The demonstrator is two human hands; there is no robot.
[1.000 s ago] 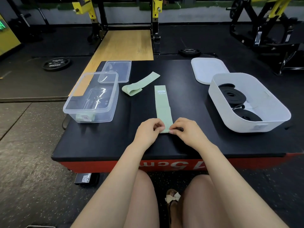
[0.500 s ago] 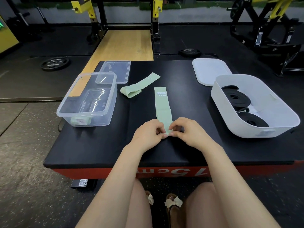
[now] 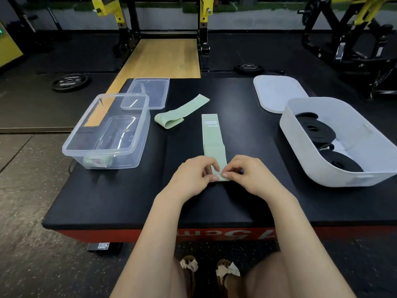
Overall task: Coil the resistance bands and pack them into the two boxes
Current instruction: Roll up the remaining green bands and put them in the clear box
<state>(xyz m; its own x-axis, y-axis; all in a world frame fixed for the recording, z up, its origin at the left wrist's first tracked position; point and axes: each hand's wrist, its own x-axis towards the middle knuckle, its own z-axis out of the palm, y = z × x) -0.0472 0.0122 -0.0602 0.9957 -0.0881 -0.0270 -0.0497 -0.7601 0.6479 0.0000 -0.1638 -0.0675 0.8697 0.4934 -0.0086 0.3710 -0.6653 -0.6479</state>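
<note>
A flat pale green band [image 3: 212, 137] lies lengthwise in the middle of the black platform [image 3: 120, 196]. My left hand [image 3: 192, 176] and my right hand [image 3: 247, 175] both pinch its near end, which is folded over into a small roll. A second green band [image 3: 182, 110] lies loose behind it, to the left. The clear plastic box [image 3: 107, 130] at the left holds one rolled green band [image 3: 97, 161]. The white box [image 3: 343, 143] at the right holds coiled black bands [image 3: 314, 130].
A clear lid [image 3: 147, 93] lies behind the clear box and a white lid [image 3: 278, 93] behind the white box. Beyond the platform are a wooden lifting deck [image 3: 159, 59], yellow rack posts and weight plates [image 3: 69, 81] on the floor. My knees and sandals are below the platform edge.
My fingers have turned the band's near end over a little further. The view has shifted slightly; the boxes and the loose band have not moved.
</note>
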